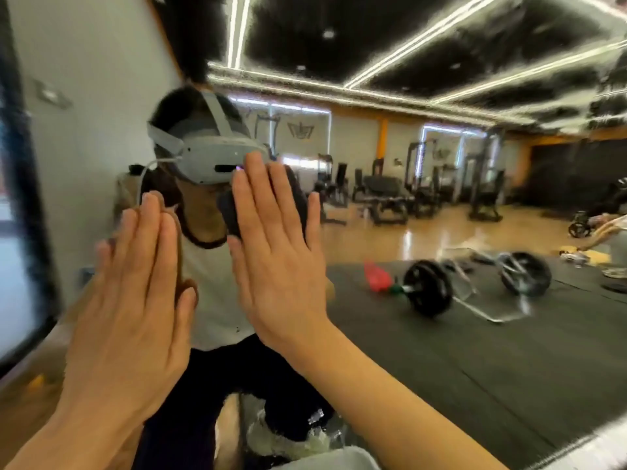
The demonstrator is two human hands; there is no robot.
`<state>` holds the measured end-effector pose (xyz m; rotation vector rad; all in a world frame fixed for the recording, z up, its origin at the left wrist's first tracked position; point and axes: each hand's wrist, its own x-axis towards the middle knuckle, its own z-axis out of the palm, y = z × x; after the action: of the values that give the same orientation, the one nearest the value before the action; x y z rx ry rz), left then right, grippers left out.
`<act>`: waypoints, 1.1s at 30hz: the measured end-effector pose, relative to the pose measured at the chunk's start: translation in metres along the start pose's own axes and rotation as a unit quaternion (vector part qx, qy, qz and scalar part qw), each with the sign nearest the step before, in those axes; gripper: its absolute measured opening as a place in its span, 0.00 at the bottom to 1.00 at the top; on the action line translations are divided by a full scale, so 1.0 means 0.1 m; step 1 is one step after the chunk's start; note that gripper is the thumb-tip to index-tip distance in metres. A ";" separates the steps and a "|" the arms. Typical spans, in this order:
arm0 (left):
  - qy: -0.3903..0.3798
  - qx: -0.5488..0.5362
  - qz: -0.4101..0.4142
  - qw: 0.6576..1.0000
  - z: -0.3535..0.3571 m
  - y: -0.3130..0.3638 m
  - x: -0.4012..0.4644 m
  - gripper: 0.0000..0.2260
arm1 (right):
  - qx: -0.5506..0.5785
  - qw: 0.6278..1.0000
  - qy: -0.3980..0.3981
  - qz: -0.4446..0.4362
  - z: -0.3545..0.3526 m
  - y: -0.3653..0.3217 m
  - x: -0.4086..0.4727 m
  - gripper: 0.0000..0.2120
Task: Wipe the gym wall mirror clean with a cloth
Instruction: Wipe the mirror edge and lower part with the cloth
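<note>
The wall mirror point(424, 351) fills most of the view and reflects the gym behind me. My right hand point(278, 252) lies flat with straight fingers, pressing a dark cloth point(230, 212) against the glass; the cloth shows around my fingers at head height. My left hand point(135, 293) is flat too, fingers straight, resting on the mirror to the left of the cloth, with its reflection just behind it. My own reflection with the headset point(217, 161) shows between and above the hands.
The mirror's dark left frame edge point(30, 215) stands beside a white wall point(95, 96). In the reflection lie a barbell point(427, 290) on black matting, a red object point(376, 276) and several weight machines point(420, 195). Something pale and crumpled point(288, 439) sits low near the mirror's base.
</note>
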<state>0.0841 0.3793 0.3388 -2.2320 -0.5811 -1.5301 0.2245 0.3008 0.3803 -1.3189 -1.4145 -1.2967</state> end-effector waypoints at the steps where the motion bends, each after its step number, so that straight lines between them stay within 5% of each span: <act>1: -0.002 0.001 0.000 1.000 0.02 -0.02 -0.01 0.29 | -0.012 0.999 -0.011 -0.030 -0.03 0.09 0.01 0.27; 3: -0.002 0.014 0.000 1.000 0.04 -0.02 0.00 0.29 | -0.038 0.999 -0.010 -0.023 -0.14 0.42 -0.01 0.27; 7: -0.008 0.043 0.005 0.999 0.01 -0.01 0.01 0.30 | -0.036 0.976 0.076 0.201 -0.41 1.20 -0.27 0.26; 11: -0.007 0.040 0.001 0.999 0.01 0.00 0.01 0.30 | -0.018 0.928 0.159 0.338 -0.24 0.94 -0.24 0.26; 15: -0.022 0.034 -0.003 0.999 0.04 -0.02 0.00 0.29 | -0.019 0.988 0.058 0.145 0.12 -0.07 -0.33 0.28; 18: -0.012 0.024 -0.001 1.000 0.04 -0.03 -0.01 0.29 | -0.053 0.998 -0.012 -0.008 0.05 0.00 -0.41 0.26; 20: -0.010 0.030 0.001 1.000 0.02 -0.02 -0.03 0.29 | -0.055 0.998 -0.020 0.007 -0.11 0.37 -0.45 0.27; 22: -0.015 0.040 0.001 0.999 0.01 0.00 -0.03 0.29 | -0.042 0.992 0.022 0.116 -0.28 0.82 -0.58 0.27; 27: 0.000 0.034 -0.008 0.999 0.00 0.03 0.00 0.29 | 0.003 0.915 0.162 0.368 -0.25 1.06 -0.78 0.27; 29: 0.015 0.043 0.001 0.999 0.00 0.04 -0.01 0.29 | 0.017 0.924 0.157 0.349 -0.09 0.60 -0.74 0.28; 33: 0.015 0.042 -0.009 0.999 -0.05 0.08 0.01 0.29 | 0.015 0.994 -0.009 0.111 0.07 -0.18 -0.90 0.28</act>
<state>0.0846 0.3702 0.3404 -2.1433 -0.6463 -1.5163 0.2202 0.2927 0.2883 -1.4272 -1.2535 -1.1142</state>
